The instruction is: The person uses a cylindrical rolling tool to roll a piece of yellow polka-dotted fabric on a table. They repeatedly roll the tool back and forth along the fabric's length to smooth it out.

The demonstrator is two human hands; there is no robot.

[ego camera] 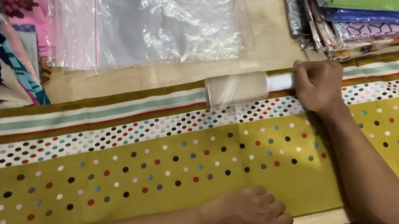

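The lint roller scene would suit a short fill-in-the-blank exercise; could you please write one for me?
1. The right hand grips the lint roller by its white ____.
2. The left hand presses flat on the ____ cloth.
3. The cloth is patterned with coloured ____.
4. Clear ____ bags lie beyond the roller.

Missing words: handle; mustard-yellow; dots; plastic

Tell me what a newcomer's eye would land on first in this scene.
The mustard-yellow folded cloth with coloured dots and a striped border stretches across the table, filling the middle of the view. The right hand grips a lint roller lying on the cloth's far border, while the left hand presses flat on the near edge. Clear plastic bags lie behind, and packed fabrics are stacked at the top right.
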